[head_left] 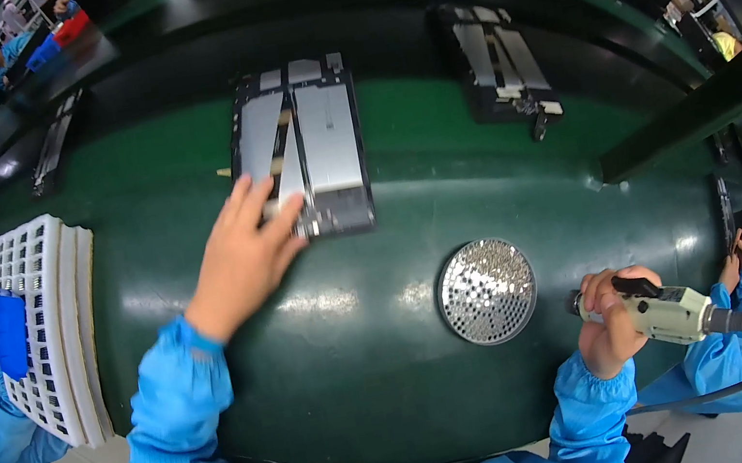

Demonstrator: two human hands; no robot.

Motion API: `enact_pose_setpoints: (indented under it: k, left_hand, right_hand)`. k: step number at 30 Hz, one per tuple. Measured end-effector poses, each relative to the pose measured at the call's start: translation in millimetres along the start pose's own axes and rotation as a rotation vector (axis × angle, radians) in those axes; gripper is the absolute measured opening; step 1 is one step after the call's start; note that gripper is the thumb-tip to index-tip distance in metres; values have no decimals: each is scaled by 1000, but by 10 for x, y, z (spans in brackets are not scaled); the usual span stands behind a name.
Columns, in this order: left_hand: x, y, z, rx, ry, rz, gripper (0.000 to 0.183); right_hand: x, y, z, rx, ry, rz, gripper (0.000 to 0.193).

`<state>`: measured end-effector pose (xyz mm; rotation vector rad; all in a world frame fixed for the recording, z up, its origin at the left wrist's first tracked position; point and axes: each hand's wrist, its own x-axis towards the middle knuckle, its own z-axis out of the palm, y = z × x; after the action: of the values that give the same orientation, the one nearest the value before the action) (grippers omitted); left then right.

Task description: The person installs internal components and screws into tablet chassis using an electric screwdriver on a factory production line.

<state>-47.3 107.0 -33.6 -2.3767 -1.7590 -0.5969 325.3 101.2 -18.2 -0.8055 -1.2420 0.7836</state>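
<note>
My left hand (242, 253) lies with its fingers spread on the lower left part of an opened tablet (329, 140), whose silver battery panels and dark frame face up. The fingertips cover part of its lower left corner. On the right, my right hand (615, 328) is closed round a pale green electric screwdriver (679, 314) with a black lever and a cable at its rear. The screwdriver lies roughly level, its front end toward the left. Between my hands sits a round metal screw tray (487, 290) with rows of holes and many shiny small pieces.
A second opened tablet (499, 58) rests at the back right, another (59, 141) at the far left. White foam grid trays (64, 332) with a blue piece (7, 330) stand at the left edge. A green bar (694, 107) crosses the right side. Co-workers in blue sleeves sit at both sides.
</note>
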Motion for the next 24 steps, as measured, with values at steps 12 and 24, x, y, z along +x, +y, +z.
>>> enact_pose_setpoints:
  k: [12, 24]
  left_hand:
    - [1596, 631, 567, -215, 164, 245, 51]
    - [2441, 923, 1465, -59, -296, 116, 56]
  right_hand:
    - [-51, 360, -433, -99, 102, 19, 35]
    - [27, 257, -461, -88, 52, 112, 31]
